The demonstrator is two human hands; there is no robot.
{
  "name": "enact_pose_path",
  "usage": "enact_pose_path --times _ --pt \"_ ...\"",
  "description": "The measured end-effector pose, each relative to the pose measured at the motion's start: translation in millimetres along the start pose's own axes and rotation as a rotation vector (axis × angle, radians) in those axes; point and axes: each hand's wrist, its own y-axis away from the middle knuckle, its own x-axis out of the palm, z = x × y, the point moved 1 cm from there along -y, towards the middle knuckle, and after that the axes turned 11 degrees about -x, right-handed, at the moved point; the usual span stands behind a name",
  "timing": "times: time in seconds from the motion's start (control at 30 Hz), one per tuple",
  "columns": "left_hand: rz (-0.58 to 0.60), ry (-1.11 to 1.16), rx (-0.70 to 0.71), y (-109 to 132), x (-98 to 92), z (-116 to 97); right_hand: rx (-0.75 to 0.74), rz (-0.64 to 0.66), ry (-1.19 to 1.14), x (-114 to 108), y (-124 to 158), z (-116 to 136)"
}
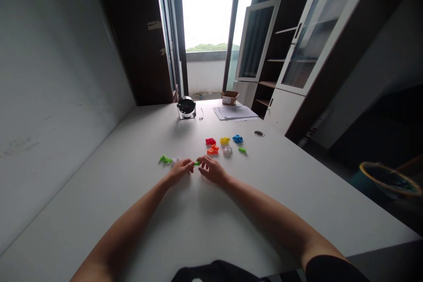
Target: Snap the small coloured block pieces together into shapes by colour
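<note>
Between my two hands is a small green piece [197,164]. My left hand [181,168] pinches its left end, and the fingertips of my right hand [211,169] are at its right end. Just beyond my left hand lie a white piece [176,160] and a green cluster [165,159]. Past my right hand, small piles rest on the white table [158,211]: red [210,141], orange [213,150], yellow [224,140], blue [237,139] and white [228,150]. A single green piece [242,150] lies right of the white pile.
At the table's far side stand a round black device [187,106] and a small open cardboard box [230,98]. Papers [236,113] lie in front of the box. A round cable hole [259,133] is at the right. A wall [59,97] borders the left side.
</note>
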Motion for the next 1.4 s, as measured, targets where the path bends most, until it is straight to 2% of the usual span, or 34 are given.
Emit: enact_pose_path --times 0.4,0.63,0.87,1.1,1.4 --pt "-0.034 0.014 0.061 -2 3.0 4 0.006 -0.031 0.067 -3 -3 6" --pt "-0.099 -0.120 0.063 0 1.2 4 0.067 -0.017 0.081 0 -1 -2" --pt "-0.095 -0.140 0.054 -2 0.4 3 0.055 -0.033 0.011 1 0 -2" --pt "-0.061 -0.136 0.020 -1 0.4 2 -0.007 -0.056 0.081 -3 -2 3" --pt "0.003 -0.133 -0.003 0 -2.2 1 -0.099 0.046 0.214 -10 -4 6"
